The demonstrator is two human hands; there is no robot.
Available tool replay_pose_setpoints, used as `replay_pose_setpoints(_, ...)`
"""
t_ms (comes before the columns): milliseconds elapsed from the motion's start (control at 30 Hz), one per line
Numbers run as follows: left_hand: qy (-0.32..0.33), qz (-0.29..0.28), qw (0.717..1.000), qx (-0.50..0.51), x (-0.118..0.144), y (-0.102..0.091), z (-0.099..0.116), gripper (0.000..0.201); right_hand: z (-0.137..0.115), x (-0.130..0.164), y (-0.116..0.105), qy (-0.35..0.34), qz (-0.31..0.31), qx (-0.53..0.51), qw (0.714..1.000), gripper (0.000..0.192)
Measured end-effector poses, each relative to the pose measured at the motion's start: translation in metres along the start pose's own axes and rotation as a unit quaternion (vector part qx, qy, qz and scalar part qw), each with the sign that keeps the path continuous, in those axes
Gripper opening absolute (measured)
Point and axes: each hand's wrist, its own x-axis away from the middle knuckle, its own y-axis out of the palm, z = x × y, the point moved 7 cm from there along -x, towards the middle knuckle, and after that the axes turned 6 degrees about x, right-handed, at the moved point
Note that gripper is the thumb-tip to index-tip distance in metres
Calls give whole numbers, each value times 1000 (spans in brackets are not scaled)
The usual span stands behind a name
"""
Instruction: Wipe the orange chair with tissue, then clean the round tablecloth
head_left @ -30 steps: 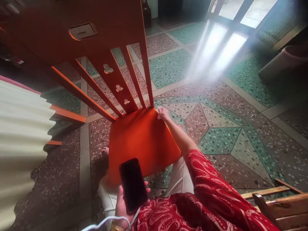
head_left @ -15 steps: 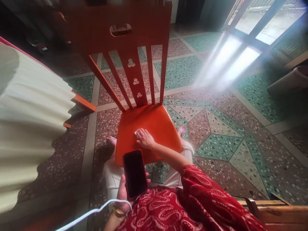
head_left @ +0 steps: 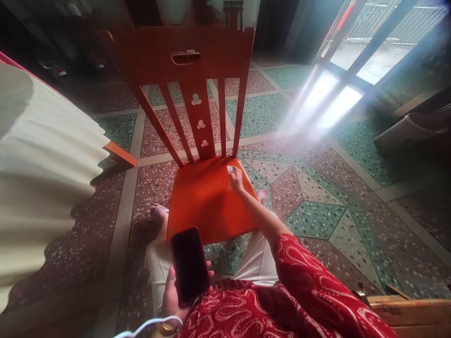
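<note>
An orange wooden chair [head_left: 202, 197] stands right in front of me, its slatted back facing away. My right hand [head_left: 235, 179] rests on the far right part of the seat and presses a small white cloth [head_left: 230, 169] against it. My left hand [head_left: 176, 295] stays low near my lap and holds a black phone [head_left: 189, 264] with a dark screen. A white cable [head_left: 148, 325] runs from beside that hand toward the lower left. My feet in pink sandals show under the chair on either side.
A cream pleated fabric [head_left: 38, 188] fills the left side. Patterned terrazzo floor [head_left: 317, 206] spreads to the right, with bright light from a doorway [head_left: 355, 61] at the back right. A wooden furniture edge [head_left: 408, 312] sits at the bottom right corner.
My right hand has slid with the white cloth from the middle front of the seat back to its far right corner. The phone hand has barely moved.
</note>
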Motion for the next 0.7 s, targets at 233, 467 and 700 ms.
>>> replay_pose_setpoints(233,-13,57,998,37,-19,-4,10,55,1,-11,34,-280,-216,225,908,49)
replay_pose_setpoints(467,-27,84,996,19,-45,7,13,67,51,-73,8,-33,-115,271,955,67)
replay_pose_setpoints(700,-50,80,995,19,-38,2,-3,70,103,-36,-18,170,-157,224,947,58)
